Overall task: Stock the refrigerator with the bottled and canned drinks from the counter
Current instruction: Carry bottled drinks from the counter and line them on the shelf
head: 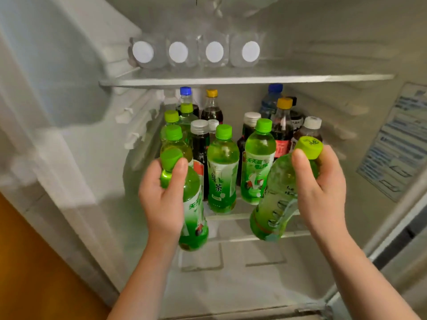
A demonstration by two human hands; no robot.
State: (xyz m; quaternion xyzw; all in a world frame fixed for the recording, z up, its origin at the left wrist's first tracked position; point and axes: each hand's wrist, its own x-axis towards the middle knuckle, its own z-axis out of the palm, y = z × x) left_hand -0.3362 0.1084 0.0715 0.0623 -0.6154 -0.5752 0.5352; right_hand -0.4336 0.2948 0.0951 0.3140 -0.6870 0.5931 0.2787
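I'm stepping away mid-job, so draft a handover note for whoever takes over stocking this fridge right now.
Left grip: holds the left bottle by its neck, nearly upright, in front of the middle shelf.
Right grip: holds the right bottle just below its cap, tilted, off the shelf.
Done: green and dark drinks stand on the middle shelf; four clear bottles lie on the top shelf.
Left: set both held bottles on the middle shelf, probably at the front. The counter is out of view, so remaining stock is unknown.
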